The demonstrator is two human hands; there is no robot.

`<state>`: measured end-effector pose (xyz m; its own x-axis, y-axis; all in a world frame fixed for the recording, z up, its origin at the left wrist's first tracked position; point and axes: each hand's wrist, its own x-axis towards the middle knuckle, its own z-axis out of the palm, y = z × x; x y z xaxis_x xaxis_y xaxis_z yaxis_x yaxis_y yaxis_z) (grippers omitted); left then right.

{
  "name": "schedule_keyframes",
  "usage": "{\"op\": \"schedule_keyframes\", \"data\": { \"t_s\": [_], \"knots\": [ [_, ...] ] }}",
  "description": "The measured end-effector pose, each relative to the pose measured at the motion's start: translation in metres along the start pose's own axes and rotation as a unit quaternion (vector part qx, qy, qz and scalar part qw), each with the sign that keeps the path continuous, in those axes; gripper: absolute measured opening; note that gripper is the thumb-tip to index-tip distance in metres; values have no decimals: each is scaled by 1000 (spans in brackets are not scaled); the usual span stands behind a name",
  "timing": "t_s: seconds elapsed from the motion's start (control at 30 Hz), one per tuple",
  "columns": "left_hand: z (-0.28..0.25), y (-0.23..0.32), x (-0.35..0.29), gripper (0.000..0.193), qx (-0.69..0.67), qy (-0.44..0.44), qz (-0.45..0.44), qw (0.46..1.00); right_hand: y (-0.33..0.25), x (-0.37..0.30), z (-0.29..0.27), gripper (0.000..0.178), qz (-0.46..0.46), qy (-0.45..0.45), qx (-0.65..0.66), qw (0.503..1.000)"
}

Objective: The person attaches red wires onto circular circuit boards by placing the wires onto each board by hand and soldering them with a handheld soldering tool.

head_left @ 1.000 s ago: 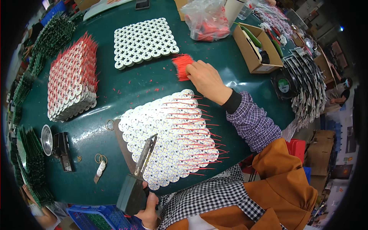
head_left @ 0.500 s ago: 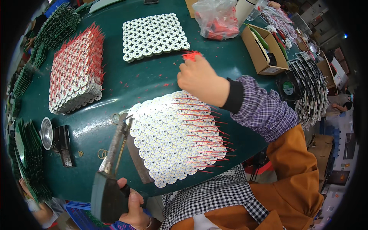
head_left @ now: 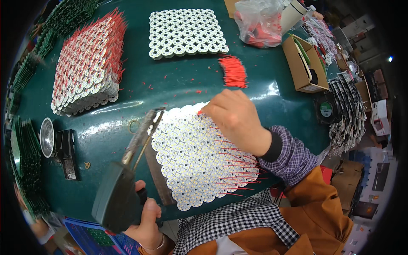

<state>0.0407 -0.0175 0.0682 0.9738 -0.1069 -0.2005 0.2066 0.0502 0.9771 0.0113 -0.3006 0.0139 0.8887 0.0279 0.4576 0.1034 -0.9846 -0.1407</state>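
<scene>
My left hand (head_left: 146,219) is wrapped round the handle of a dark green soldering gun (head_left: 115,193). Its metal barrel and tip reach up to the far left corner of a panel of round white LED boards (head_left: 191,157). Over the panel's far edge, my right hand (head_left: 238,119) is closed in a pinch; a bit of red wire (head_left: 200,112) shows at its fingertips, the rest hidden by the hand. Several red wires (head_left: 238,172) stick out from the boards along the panel's right side. Beyond my right hand lies a bundle of short red wires (head_left: 233,71).
At the far left stands a stack of boards with red wires (head_left: 87,63). Another white board panel (head_left: 187,34) lies at the back. A cardboard box (head_left: 304,63) and a plastic bag (head_left: 259,23) are at the far right. Near the left edge sit a metal bowl (head_left: 47,137) and a black holder (head_left: 66,155).
My right hand has come back from the red wire bundle to the panel's far edge, with a red wire in its fingers. The soldering gun stays near the panel's far left corner.
</scene>
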Motion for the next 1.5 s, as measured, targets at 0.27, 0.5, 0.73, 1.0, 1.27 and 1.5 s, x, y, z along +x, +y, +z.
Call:
{"op": "schedule_keyframes", "data": {
  "t_s": [0.27,0.5,0.73,1.0,1.27,1.5],
  "knots": [
    [14,-17,9,47,11,-113,-34,993,-8,-14,19,17,48,38,56,997],
    [5,-47,15,40,158,-137,35,977,-7,-15,20,18,42,41,58,997],
    [8,-56,19,38,214,-178,124,952,-7,-13,17,19,41,42,55,997],
    [7,-56,18,28,248,-184,133,942,-8,-13,16,17,39,31,46,998],
    [8,-61,10,29,160,-132,140,968,-8,-13,16,16,40,25,45,998],
    [8,-54,3,43,128,-98,98,982,-10,-11,14,18,34,60,41,997]
  ]
}}
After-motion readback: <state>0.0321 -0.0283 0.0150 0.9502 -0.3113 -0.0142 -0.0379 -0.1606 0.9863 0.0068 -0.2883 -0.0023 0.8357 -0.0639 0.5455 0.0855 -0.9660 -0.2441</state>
